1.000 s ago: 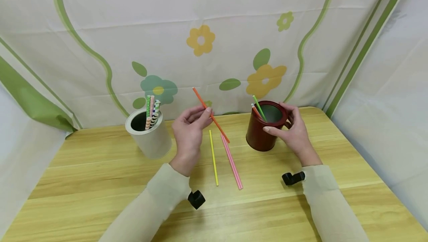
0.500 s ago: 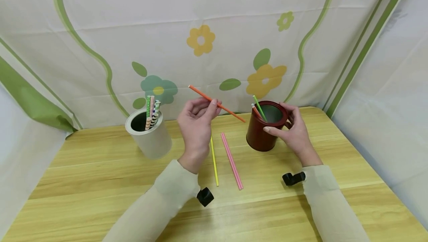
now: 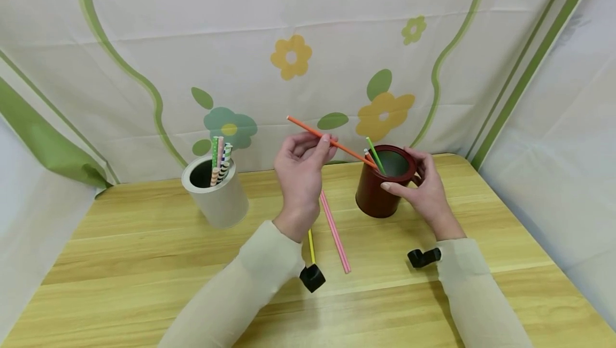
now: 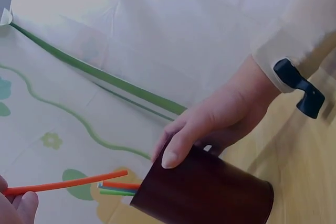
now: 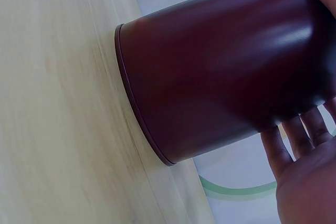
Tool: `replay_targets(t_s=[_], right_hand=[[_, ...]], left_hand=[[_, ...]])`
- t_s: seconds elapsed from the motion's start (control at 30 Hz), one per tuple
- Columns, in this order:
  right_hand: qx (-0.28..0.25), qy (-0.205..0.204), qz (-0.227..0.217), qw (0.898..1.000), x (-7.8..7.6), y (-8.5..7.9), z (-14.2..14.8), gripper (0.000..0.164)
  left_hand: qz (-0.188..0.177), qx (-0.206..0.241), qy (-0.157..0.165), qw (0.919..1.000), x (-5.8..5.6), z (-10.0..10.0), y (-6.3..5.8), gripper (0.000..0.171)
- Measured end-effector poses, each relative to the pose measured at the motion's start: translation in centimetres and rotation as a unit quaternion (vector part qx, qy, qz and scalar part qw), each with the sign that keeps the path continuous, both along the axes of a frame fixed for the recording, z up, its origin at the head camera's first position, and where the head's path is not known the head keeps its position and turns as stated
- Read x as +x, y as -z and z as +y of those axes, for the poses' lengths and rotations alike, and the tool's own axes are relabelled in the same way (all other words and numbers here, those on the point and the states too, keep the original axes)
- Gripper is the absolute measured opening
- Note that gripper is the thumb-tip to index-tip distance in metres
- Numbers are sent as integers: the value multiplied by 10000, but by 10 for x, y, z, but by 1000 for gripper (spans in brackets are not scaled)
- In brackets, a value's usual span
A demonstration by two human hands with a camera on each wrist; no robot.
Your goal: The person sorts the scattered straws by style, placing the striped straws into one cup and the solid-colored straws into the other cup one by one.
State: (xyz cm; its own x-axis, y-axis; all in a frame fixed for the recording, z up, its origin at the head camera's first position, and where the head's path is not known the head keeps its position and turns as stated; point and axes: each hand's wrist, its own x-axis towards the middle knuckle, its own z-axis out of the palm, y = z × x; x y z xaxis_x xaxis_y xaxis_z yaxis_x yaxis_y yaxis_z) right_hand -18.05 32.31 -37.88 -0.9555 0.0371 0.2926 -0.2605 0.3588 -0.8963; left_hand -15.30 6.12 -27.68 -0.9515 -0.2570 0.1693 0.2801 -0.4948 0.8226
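- Pinching orange straw (image 3: 351,152) w/ left hand (image 3: 303,169), clamping it btwn thumb & fingers nr mid-length.
- Tilting straw in mid-air, down to R; placing lower end at mug's mouth in head view, just outside rim in L wrist view. Can't tell if touching.
- Gripping dark red mug (image 3: 372,195) w/ right hand (image 3: 428,195), pressing thumb nr rim, wrapping fingers round handle side.
- Keeping mug upright on wood table (image 3: 120,262).
- In mug, can see green straw (image 3: 375,154) & second orange straw (image 4: 121,184), both poking past rim.
- On table btwn containers, can see two pink straws (image 3: 336,233) side by side, plus yellow straw (image 3: 312,246), partly hidden by L wrist.
- Far L, can see white container (image 3: 218,206) w/ patterned straws (image 3: 220,155) standing in it.
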Motion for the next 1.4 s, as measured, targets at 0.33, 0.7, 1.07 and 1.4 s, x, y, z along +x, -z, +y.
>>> replay_targets(t_s=[0.33,0.7,1.07,1.4], right_hand=[[5,-11,49,10000,0,0,0,89],[-11,3,46,10000,0,0,-1,88],[0,25,32,10000,1,0,-1,88],[46,41,-6,10000,1,0,-2,88]], left_hand=[[-499,159,246,9983,-9,11,5,14],[-1249,-946,1031,9823,-17,7,10,14],[-1735,-2154,1943,9411,-29,-7,0,16],[-1831,-2659,2264,9190,-34,-10,-8,14]])
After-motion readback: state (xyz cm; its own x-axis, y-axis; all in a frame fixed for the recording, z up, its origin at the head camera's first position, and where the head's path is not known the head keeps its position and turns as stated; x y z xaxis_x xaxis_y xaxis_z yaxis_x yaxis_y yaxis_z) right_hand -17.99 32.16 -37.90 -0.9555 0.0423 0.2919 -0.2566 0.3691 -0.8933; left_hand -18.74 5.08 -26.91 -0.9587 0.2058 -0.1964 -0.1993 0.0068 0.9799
